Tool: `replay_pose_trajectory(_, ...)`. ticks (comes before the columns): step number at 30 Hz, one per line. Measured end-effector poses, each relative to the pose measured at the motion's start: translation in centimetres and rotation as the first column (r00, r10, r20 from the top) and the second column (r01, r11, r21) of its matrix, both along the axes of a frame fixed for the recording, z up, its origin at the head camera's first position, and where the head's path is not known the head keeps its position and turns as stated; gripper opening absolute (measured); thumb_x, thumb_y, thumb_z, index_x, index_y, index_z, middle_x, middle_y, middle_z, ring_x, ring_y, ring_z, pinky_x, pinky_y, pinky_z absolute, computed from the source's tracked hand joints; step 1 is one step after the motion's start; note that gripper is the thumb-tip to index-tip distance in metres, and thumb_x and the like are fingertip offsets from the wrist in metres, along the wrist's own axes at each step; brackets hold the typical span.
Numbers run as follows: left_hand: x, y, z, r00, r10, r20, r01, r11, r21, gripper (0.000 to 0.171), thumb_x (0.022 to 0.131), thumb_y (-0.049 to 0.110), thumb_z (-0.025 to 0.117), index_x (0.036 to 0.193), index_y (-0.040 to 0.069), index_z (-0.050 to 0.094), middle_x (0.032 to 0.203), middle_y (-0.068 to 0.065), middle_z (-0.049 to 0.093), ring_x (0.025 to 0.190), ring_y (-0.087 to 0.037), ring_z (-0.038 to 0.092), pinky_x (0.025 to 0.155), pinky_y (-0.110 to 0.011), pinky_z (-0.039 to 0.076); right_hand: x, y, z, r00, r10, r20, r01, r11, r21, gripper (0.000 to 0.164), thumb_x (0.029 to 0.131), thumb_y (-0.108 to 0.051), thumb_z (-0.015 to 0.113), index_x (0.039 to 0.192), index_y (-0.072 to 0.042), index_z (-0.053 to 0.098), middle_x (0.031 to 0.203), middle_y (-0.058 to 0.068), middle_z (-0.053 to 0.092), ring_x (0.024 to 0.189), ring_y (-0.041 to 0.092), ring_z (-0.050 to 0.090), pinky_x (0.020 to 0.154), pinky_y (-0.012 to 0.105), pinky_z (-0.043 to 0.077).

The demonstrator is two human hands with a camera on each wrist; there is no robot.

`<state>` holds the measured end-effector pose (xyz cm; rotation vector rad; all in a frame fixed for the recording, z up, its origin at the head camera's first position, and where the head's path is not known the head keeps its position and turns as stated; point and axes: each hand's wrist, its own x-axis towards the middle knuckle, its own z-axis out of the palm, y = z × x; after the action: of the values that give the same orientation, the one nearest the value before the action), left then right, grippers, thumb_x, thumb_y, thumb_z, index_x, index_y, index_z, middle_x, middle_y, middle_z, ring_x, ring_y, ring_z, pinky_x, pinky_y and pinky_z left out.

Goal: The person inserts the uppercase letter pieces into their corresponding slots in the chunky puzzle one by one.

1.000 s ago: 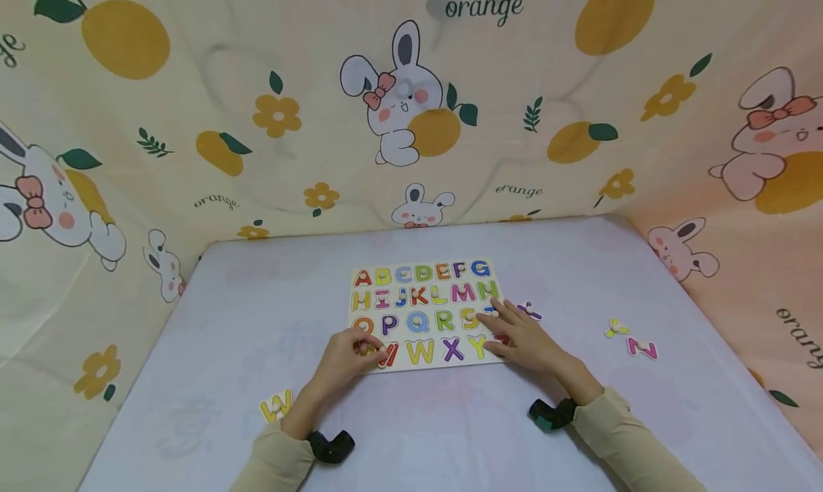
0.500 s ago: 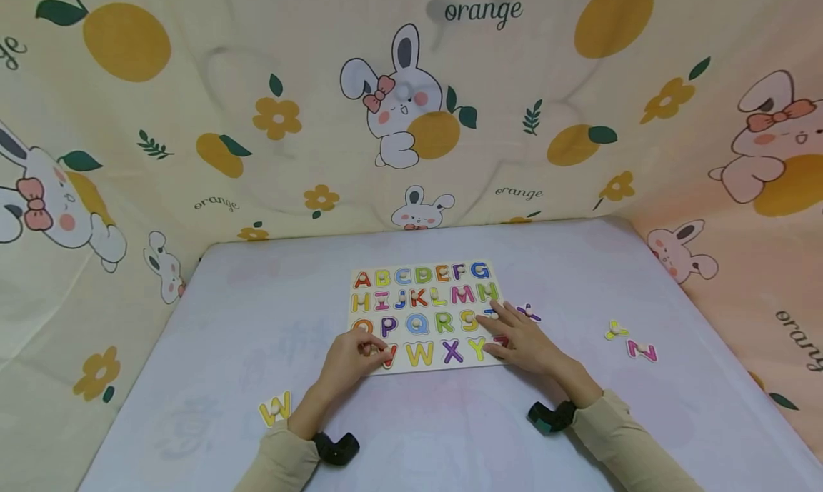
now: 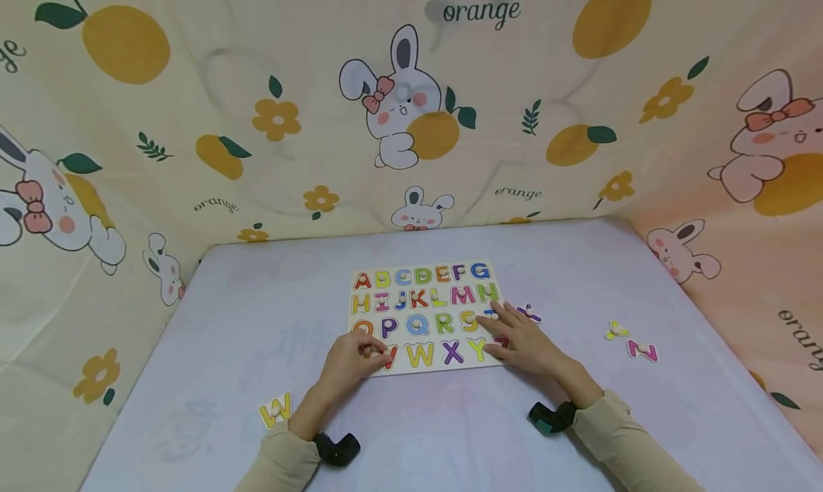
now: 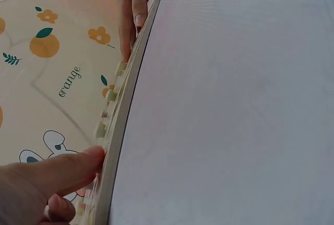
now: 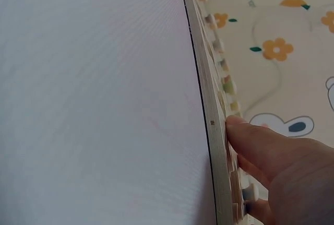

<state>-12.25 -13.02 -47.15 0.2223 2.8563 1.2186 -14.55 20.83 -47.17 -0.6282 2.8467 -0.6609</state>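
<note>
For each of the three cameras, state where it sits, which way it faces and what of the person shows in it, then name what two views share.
Head: high, facing forward and down at the alphabet puzzle board on the table; left hand, right hand and both sleeves show.
Left wrist: low at table level, looking along the board's near edge; left thumb up close, right hand far off.
Right wrist: low, looking the opposite way along that edge; right fingers up close.
Shared: both wrist views show the board's edge and peg knobs.
</note>
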Motion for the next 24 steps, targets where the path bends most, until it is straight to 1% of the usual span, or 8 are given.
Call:
replay_pose_trajectory(6,0.0,-0.2,0.4,1.0,-0.024,-0.003,0.024,1.0,0.005,0.014,0.074,0.019,0.082,0.084,0.011,0.077,0.069,-0.001,0.053,0.065,-0.006,0.04,0.06,-0.018,0.032,0.1,-0.1,0.2,1.0,0.002,0.003,-0.002,1.0,-0.009,0.057,0.092,-0.04,0.062,0.142,-0.018,0.048,0.159,0.02,0.026,0.146,0.048,0.018,0.111,0.07,0.022)
replay_pose_trajectory(11,-0.2,-1.4,0.7,0.999,-0.032,-0.02,0.033,0.998,0.046,0.017,0.074,0.018,0.082,0.087,0.01,0.076,0.073,-0.002,0.056,0.068,-0.006,0.043,0.062,-0.018,0.035,0.1,-0.1,0.1,1.0,0.002,0.004,-0.002,1.0,-0.009,0.057,0.091,-0.039,0.062,0.143,-0.018,0.048,0.158,0.02,0.027,0.146,0.048,0.019,0.112,0.07,0.022)
replay_pose_trajectory(13,-0.3,-2.2,0.9,0.999,-0.032,-0.013,0.033,0.997,0.067,0.016,0.075,0.016,0.081,0.088,0.009,0.076,0.073,-0.001,0.055,0.068,-0.006,0.043,0.061,-0.017,0.035,0.1,-0.1,0.0,1.0,0.004,0.001,-0.004,1.0,-0.012,0.057,0.091,-0.038,0.062,0.143,-0.018,0.048,0.158,0.02,0.027,0.146,0.048,0.019,0.111,0.07,0.022)
replay_pose_trajectory(16,-0.3,-3.8,1.4,0.999,-0.042,0.004,0.042,0.997,0.072,0.016,0.077,0.016,0.08,0.091,0.009,0.075,0.072,0.0,0.051,0.068,-0.005,0.041,0.06,-0.017,0.034,0.0,-0.1,-0.1,1.0,0.008,0.003,-0.008,1.0,-0.017,0.058,0.091,-0.039,0.062,0.143,-0.018,0.047,0.158,0.02,0.027,0.146,0.048,0.018,0.112,0.07,0.021)
replay_pose_trajectory(19,-0.1,-5.5,1.7,0.998,-0.07,0.0,0.07,0.995,0.073,0.018,0.078,0.017,0.079,0.093,0.008,0.075,0.072,0.002,0.048,0.067,-0.004,0.04,0.059,-0.017,0.034,0.0,-0.2,-0.1,1.0,0.01,0.005,-0.01,1.0,-0.012,0.058,0.091,-0.039,0.062,0.144,-0.019,0.046,0.159,0.019,0.026,0.147,0.048,0.018,0.112,0.07,0.021)
replay_pose_trajectory(22,0.3,-7.3,1.9,0.994,-0.111,-0.009,0.112,0.991,0.077,0.02,0.08,0.019,0.078,0.096,0.008,0.074,0.073,0.003,0.047,0.067,-0.001,0.04,0.058,-0.017,0.035,0.0,-0.2,-0.1,1.0,0.003,0.011,-0.003,1.0,-0.008,0.058,0.091,-0.039,0.062,0.144,-0.019,0.046,0.159,0.019,0.026,0.147,0.048,0.018,0.111,0.071,0.021)
replay_pose_trajectory(24,0.6,-8.6,2.0,0.992,-0.125,0.008,0.124,0.987,0.1,0.022,0.08,0.021,0.078,0.098,0.008,0.074,0.073,0.003,0.047,0.067,-0.001,0.04,0.057,-0.017,0.035,0.0,-0.2,-0.1,1.0,0.0,0.019,0.0,1.0,-0.004,0.059,0.091,-0.039,0.062,0.144,-0.02,0.046,0.159,0.019,0.025,0.147,0.047,0.017,0.111,0.071,0.021)
